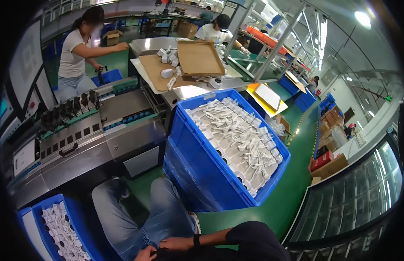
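Note:
At the bottom edge my right hand (178,243) rests across my lap, a black band around its wrist, its fingers loosely stretched out with nothing seen in them. Beside it my left hand (145,253) is partly cut off by the frame, so its fingers are mostly hidden. Neither hand touches any of the goods. Ahead and to the right stands a large blue crate (210,174) on top of others, filled with rows of white corded devices (241,135). Another blue bin (78,230) of similar white parts sits low at my left.
A metal conveyor machine (80,158) runs along the left. Beyond it, a bench carries a cardboard tray (201,58) and loose white parts (168,56). One person (75,56) stands at the far left, another (213,32) behind the bench. At lower right is a glass-fronted rack (354,195).

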A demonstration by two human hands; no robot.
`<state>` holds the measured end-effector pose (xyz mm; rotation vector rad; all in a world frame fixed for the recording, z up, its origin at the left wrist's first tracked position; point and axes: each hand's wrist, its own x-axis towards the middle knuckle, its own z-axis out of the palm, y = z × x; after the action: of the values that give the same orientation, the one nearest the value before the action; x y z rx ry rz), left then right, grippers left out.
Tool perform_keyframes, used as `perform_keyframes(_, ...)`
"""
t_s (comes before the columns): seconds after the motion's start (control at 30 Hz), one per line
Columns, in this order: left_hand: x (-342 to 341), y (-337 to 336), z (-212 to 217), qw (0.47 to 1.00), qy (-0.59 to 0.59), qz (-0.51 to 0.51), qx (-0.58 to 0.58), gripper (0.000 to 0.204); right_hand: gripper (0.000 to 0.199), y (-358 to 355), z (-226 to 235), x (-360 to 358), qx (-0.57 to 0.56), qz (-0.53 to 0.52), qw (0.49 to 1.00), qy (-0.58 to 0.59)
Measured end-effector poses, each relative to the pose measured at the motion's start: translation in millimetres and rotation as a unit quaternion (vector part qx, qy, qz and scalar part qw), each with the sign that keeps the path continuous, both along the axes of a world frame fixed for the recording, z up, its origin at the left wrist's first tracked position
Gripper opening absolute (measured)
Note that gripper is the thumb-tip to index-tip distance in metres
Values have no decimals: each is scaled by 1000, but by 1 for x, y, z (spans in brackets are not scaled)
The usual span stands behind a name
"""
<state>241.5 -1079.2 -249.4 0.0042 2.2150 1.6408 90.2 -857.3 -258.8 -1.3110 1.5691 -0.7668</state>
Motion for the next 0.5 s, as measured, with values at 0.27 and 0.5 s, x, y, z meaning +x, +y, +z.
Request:
perform_keyframes(0.27,-5,5,4,993,-76,79,41,22,19,7,5,-7,10,-68,997,-42)
perform_keyframes(0.5,14,-30,-37,946,-116,237,188,15,29,42,30,-27,26,-291,954,-73)
